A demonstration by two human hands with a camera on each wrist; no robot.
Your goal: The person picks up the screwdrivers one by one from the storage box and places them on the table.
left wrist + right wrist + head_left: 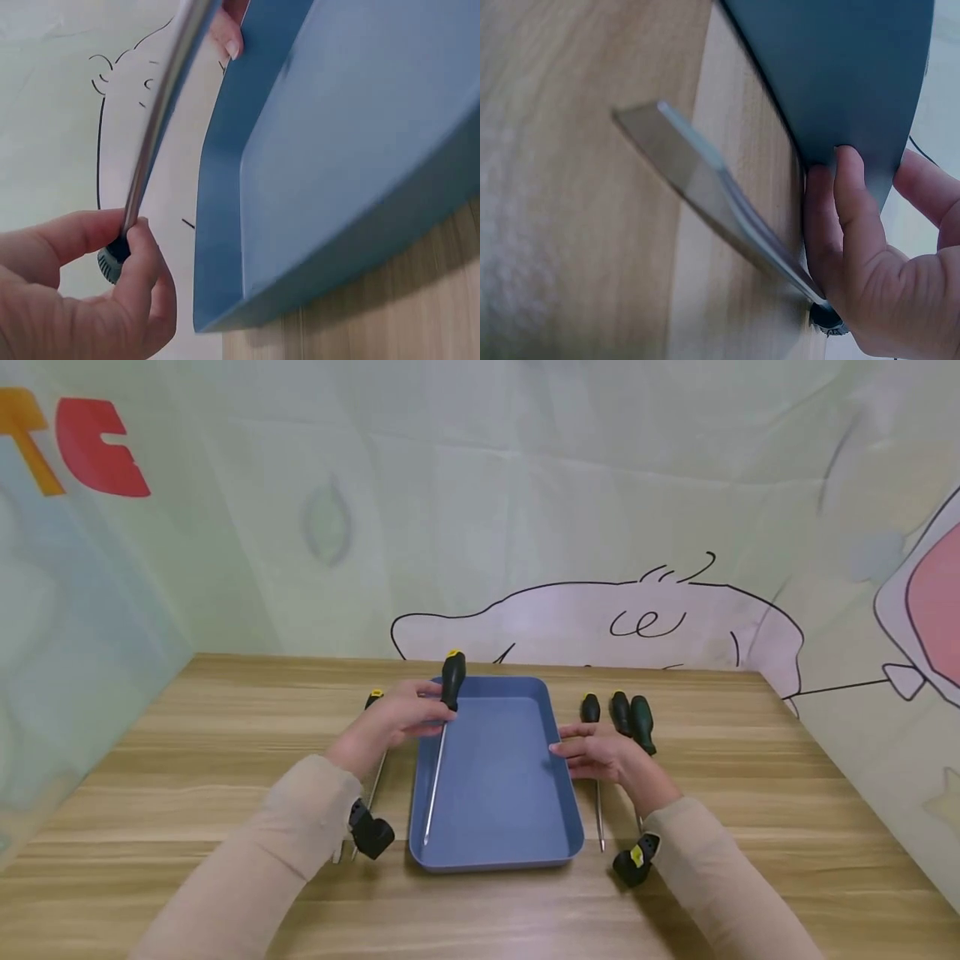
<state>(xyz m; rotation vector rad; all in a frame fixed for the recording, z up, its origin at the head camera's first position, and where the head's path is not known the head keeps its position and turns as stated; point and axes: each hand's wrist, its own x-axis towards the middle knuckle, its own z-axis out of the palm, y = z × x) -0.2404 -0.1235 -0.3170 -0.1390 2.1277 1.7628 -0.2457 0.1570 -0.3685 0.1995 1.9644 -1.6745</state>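
Note:
My left hand (pixel 408 708) pinches a long screwdriver (pixel 452 681) near where its black, yellow-capped handle meets the shaft. The shaft slants over the left side of a blue tray (pixel 495 777); whether its tip touches the floor of the tray I cannot tell. In the left wrist view the thumb and fingers (pixel 142 277) close round the base of the shaft. On the tray's right wall rests my right hand (pixel 596 752), gripping it with the thumb at the rim and fingers (pixel 855 187) against the outer side.
Another screwdriver (pixel 375 697) lies left of the tray, partly behind my left hand. To the right lie a yellow-capped screwdriver (pixel 591 708) and two more dark handles (pixel 642 722). A flat blade (pixel 697 165) shows below the right hand. The wooden table (pixel 225 718) meets a printed curtain.

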